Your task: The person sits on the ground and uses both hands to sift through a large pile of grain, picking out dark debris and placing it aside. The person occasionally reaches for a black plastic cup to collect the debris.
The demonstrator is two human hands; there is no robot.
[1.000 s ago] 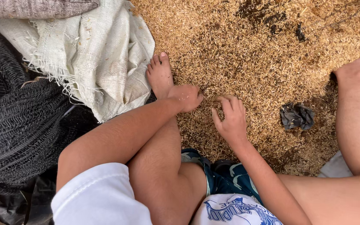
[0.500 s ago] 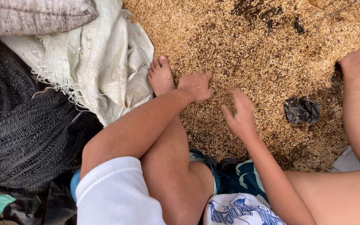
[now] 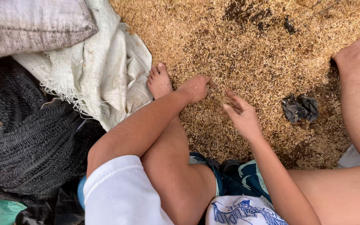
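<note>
A frayed pale woven sack (image 3: 105, 75) lies crumpled at the left; a grey filled sack (image 3: 30, 29) sits above it; black netting (image 3: 26, 141) bunches below; a dark crumpled rag (image 3: 300, 107) rests at the right.

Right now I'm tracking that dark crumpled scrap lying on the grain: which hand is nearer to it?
Right. The right hand is raised just over the grain, to the left of the dark crumpled scrap. The left hand rests on the grain farther left, beside the bare foot.
</note>
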